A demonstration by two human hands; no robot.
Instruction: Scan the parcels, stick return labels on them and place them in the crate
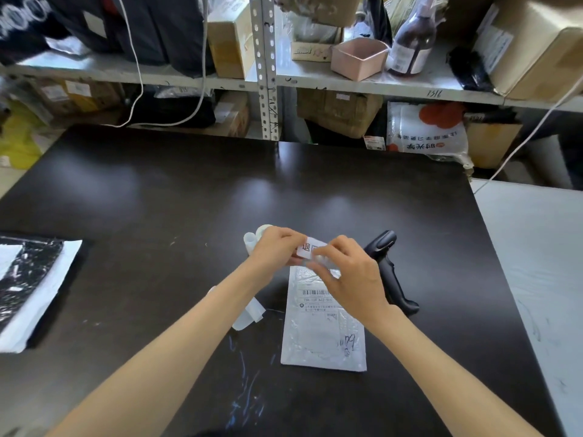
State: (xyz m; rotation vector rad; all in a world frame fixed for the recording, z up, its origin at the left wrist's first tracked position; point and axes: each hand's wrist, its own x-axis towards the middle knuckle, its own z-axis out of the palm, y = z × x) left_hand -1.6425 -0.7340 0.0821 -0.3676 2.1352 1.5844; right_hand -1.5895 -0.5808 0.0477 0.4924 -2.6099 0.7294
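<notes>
A white plastic parcel with a printed barcode label lies flat on the dark table, just in front of me. Above its far end both hands hold a small white return label with red characters. My left hand pinches the label's left side, and my right hand grips its right side with the fingertips. A roll of labels with a loose backing strip sits under and behind my left hand. A black handheld scanner lies on the table right of my right hand. No crate is in view.
Black and white parcels are stacked at the table's left edge. A white surface adjoins the table on the right. Metal shelves behind the table hold boxes, bags, a pink tub and a bottle. White cables hang down.
</notes>
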